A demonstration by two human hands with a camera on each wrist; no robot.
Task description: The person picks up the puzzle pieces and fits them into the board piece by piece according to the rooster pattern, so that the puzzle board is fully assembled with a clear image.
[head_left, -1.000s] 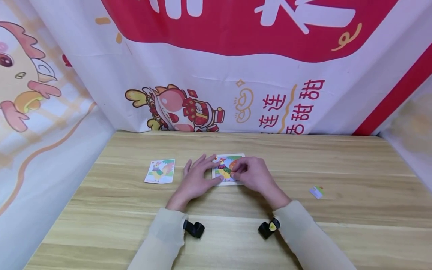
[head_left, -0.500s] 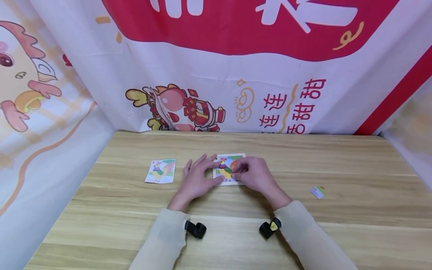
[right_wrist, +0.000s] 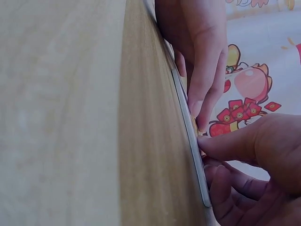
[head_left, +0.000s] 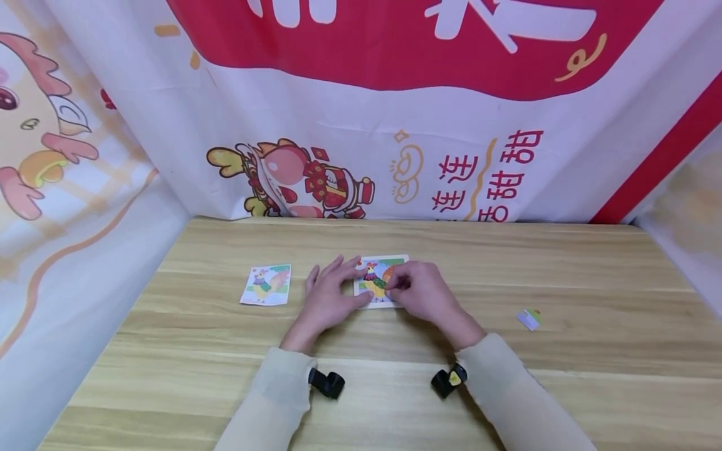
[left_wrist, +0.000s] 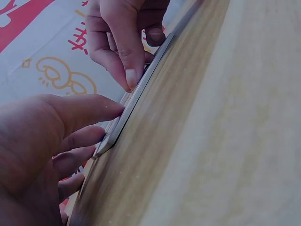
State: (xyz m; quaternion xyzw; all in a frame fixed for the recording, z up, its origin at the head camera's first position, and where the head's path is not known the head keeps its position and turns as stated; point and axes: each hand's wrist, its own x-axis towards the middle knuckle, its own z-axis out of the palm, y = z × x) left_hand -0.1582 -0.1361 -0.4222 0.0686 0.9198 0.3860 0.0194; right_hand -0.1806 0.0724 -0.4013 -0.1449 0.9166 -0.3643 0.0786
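Observation:
A rooster jigsaw puzzle (head_left: pixel 372 276) in a thin white-rimmed board lies flat on the wooden table, between the two hands in the head view. My left hand (head_left: pixel 331 295) rests on its left side, thumb at the lower edge and fingers spread toward the upper left. At the right part of the picture, my right hand (head_left: pixel 424 292) has its thumb and index finger pinched together on the surface, on what looks like a puzzle piece mostly hidden by the fingers. Both wrist views show the board's pale edge (left_wrist: pixel 136 96) side-on, with the fingertips of both hands against it.
A pale paper card (head_left: pixel 266 285) printed with the same rooster lies left of the puzzle. Off to the right is a loose puzzle piece (head_left: pixel 529 319), or pieces lying together. A printed cloth (head_left: pixel 350 113) hangs behind the table (head_left: pixel 383 401).
Both hands stay at the puzzle in nearly the same pose. Only a slight shift of the whole head view shows.

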